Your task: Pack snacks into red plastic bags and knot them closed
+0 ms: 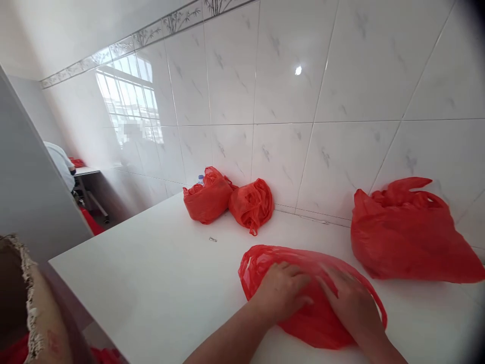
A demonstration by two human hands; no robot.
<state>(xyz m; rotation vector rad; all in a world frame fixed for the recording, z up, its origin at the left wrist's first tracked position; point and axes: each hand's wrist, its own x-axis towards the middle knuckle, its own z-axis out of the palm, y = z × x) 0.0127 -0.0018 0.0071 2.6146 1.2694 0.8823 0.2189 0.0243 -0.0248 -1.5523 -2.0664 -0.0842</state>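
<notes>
A thin red plastic bag (303,328) lies spread on the white table in front of me, its loop handles stretched out at the left and right ends. My left hand (278,293) rests on the left part of it, thumb apart from the slightly bent fingers. On the right part lies my right hand (350,301), fingers stretched out and a little blurred. Both palms face down onto the plastic, and neither hand visibly grips it. Whatever the bag contains is hidden.
Two bunched red bags (210,199) and a blue-capped bottle (200,179) stand against the tiled wall. A fuller red bag (409,237) sits at the right. A torn-edged cardboard box (49,303) is beside the white table (151,283). Far left, a person's white sleeve (60,162) shows.
</notes>
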